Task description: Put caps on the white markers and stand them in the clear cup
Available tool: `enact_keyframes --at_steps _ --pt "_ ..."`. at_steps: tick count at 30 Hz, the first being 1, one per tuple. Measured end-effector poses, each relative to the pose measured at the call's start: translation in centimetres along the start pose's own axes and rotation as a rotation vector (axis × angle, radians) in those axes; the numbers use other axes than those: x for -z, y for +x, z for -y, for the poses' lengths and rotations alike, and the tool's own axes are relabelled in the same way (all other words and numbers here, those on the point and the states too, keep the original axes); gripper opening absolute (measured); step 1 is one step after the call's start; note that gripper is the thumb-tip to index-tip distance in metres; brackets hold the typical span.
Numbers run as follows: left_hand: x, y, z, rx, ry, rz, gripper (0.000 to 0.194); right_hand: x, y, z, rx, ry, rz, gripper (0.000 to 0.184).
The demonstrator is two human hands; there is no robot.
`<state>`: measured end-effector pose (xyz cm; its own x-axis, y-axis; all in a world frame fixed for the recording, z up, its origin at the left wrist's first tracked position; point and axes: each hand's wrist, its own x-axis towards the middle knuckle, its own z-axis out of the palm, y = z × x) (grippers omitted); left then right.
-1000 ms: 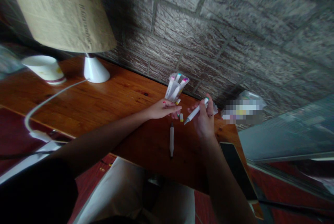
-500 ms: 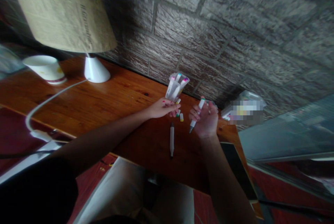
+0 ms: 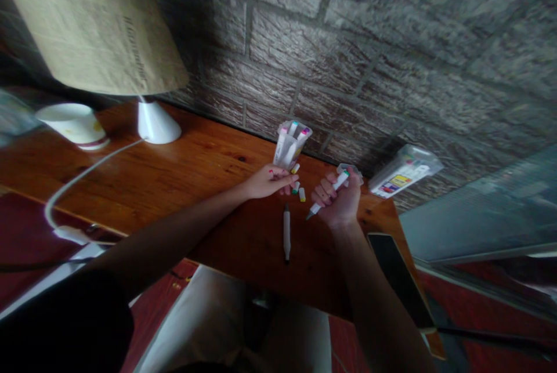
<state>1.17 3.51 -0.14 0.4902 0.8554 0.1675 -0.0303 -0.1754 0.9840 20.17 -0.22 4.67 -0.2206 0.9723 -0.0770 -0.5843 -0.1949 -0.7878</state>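
My right hand point(image 3: 337, 199) is wrapped around a white marker point(image 3: 340, 180) with a green end. Its bare grey nib points down and left over the table. My left hand point(image 3: 270, 181) rests low over the wood, thumb stretched out and fingers curled at a green-and-white marker cap point(image 3: 296, 188). A white cap with a yellow band point(image 3: 302, 195) lies just right of it, and another yellow-banded cap point(image 3: 295, 169) shows behind the thumb. Between my hands and nearer to me lies a second uncapped marker point(image 3: 286, 234). Behind my left hand stands a clear holder point(image 3: 285, 155) with several markers.
A clear marker case point(image 3: 404, 173) stands at the back right, and a clear plastic piece point(image 3: 350, 171) sits behind my right hand. A dark phone or tablet point(image 3: 398, 274) lies by the right edge. A lamp point(image 3: 159, 123) and paper cup point(image 3: 73, 126) stand left, against a brick wall point(image 3: 296, 42).
My right hand has turned and closed more firmly around the marker, its nib swinging left and slightly down. My left hand has hardly moved. The view has shifted a little.
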Motion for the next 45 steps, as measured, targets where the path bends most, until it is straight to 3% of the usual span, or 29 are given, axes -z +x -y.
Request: enact_keyframes --at_steps 11,20,28,38,45 --pt "0.1 -0.1 0.2 -0.045 0.064 0.009 0.036 -0.6 -0.1 -0.7 0.007 0.046 0.047 0.038" --pt "0.2 -0.1 0.3 -0.055 0.042 0.002 0.039 -0.9 -0.1 -1.2 0.039 0.044 0.042 0.048" --pt "0.1 0.0 0.6 -0.070 0.045 -0.004 0.040 -0.8 0.2 -2.0 -0.034 0.047 0.160 0.060" --pt "0.1 -0.1 0.2 -0.123 0.047 0.005 0.037 -0.9 -0.5 -1.0 -0.032 0.092 0.141 0.042" --pt "0.1 0.0 0.2 -0.106 0.000 0.013 0.034 -1.1 -0.7 -1.1 -0.012 0.106 0.156 0.042"
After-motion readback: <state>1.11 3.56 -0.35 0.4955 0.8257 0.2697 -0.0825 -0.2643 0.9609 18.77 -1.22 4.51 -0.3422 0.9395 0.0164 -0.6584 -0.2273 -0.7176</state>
